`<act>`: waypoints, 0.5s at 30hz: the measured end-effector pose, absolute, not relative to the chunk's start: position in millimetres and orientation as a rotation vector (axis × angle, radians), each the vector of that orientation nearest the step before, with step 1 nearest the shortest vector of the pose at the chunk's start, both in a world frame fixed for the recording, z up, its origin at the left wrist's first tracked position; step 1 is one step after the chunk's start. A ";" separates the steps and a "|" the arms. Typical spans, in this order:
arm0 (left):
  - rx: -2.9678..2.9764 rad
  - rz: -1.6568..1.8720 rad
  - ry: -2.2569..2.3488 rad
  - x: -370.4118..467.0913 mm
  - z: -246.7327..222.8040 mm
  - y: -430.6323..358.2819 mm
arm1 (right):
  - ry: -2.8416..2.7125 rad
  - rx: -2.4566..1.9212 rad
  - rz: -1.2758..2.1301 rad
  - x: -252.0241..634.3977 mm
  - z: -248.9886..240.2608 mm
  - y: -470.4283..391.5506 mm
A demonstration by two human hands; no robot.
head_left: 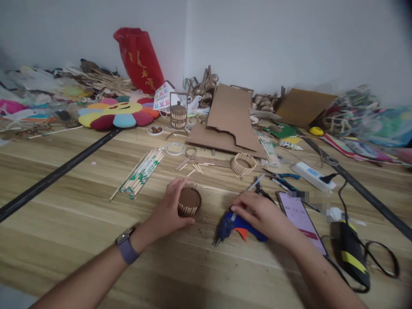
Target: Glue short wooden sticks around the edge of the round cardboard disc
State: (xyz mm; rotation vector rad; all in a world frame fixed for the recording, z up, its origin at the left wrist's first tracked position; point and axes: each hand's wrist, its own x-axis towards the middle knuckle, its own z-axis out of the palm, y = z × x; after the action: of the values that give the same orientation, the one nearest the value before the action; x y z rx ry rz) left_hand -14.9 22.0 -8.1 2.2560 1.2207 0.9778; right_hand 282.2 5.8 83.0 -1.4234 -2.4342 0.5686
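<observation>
My left hand (pixel 172 210) is wrapped round the left side of a small round basket (pixel 189 200), which has a brown base and short wooden sticks around its edge. On the right, my right hand (pixel 257 211) rests over a blue glue gun (pixel 230 223) with an orange trigger, its fingers bent on the gun's body. The gun lies on its side, nozzle pointing down and left. Behind the hands stands a ring of wooden sticks (pixel 243 165), touched by neither hand. Several loose short sticks (pixel 197 168) lie behind the basket.
Bagged chopsticks (pixel 141 174) lie at left. Cardboard sheets (pixel 230 116), a lidded stick basket (pixel 178 116) and a flower cushion (pixel 120 112) are at the back. Pliers (pixel 285 175), a phone (pixel 301 221), a power strip (pixel 312 176) and a black-yellow tool (pixel 352 257) with cables occupy the right.
</observation>
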 end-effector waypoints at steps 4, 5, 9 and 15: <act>2.255 1.041 1.329 -7.9 -10.0 19.3 | -2.379 -1.666 0.685 314.2 76.8 -9.3; 2.261 1.051 1.351 -5.5 -10.0 18.6 | -2.382 -1.699 0.738 318.1 74.4 -11.9; 2.286 1.072 1.407 1.3 -8.7 16.5 | -2.393 -1.683 0.905 318.5 64.6 -15.3; 2.322 1.069 1.397 2.0 -7.3 16.1 | -2.408 -1.605 0.981 314.5 63.4 -15.4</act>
State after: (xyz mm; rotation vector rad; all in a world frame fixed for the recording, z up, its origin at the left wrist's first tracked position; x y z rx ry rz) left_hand 2.0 16.1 -7.3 2.3217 1.3974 1.0691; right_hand 314.5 -15.4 63.4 -1.6049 -2.4084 0.9813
